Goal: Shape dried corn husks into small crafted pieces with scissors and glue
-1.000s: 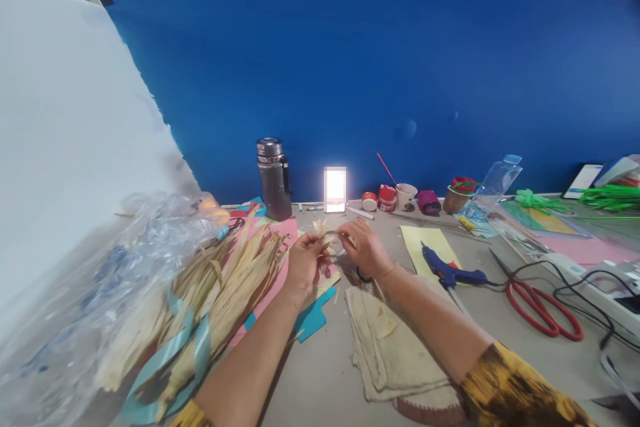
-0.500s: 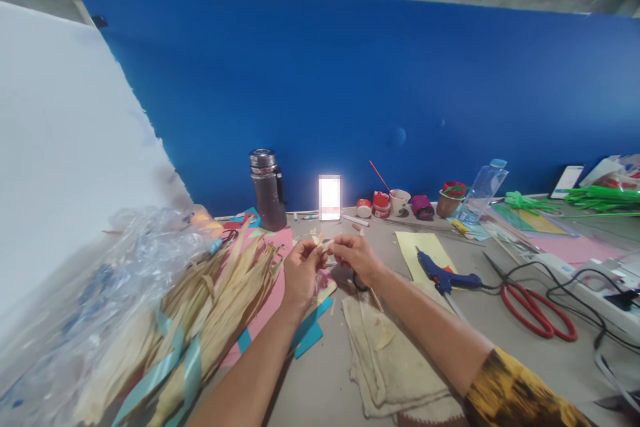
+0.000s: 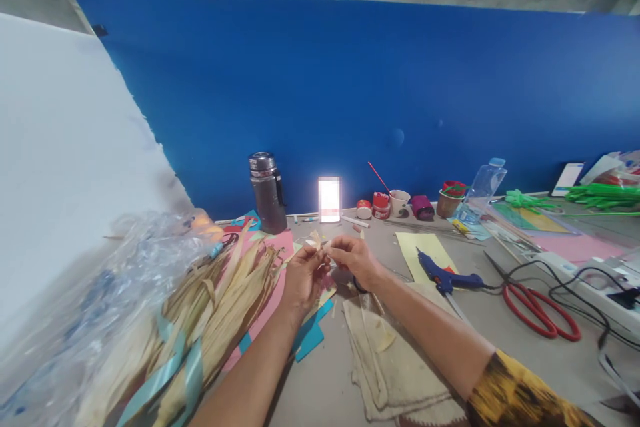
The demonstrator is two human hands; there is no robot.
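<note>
My left hand and my right hand meet over the middle of the table, both with fingers pinched on a small pale piece of dried corn husk. The husk piece sticks up between the fingertips. A thin tape or thread seems to run between the hands, too fine to make out. Just left of my left hand lies a big heap of dried corn husks with light blue paper strips, on pink paper. A folded beige cloth lies under my right forearm.
A blue glue gun lies on yellow paper, red-handled scissors and black cables to its right. A dark flask, a glowing phone, small pots, a cup and a plastic bottle line the blue back wall. A crumpled clear plastic bag fills the left.
The camera has tipped up a little, so the table sits lower in view. My hands stay together on the husk piece, fingers shifting slightly around it.
</note>
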